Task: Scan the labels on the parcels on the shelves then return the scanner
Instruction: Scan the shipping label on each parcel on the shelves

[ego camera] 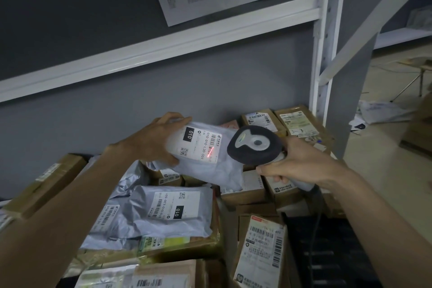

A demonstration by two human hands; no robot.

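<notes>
My left hand (155,139) grips a grey poly-bag parcel (210,170) by its upper left end and holds it up above the pile. Its white label (201,144) reads "010" and faces me. My right hand (301,163) grips the handle of a grey and black barcode scanner (256,145), whose head points at the label from the right. A short red scan line (210,152) falls on the label's lower right part. The scanner's cable (315,213) hangs down below my right hand.
More grey bag parcels (168,213) and brown cardboard boxes (259,248) with labels crowd the shelf below. Further boxes (297,120) stand at the back against the grey wall. A white shelf beam (163,48) runs overhead and a white upright (323,37) stands at the right.
</notes>
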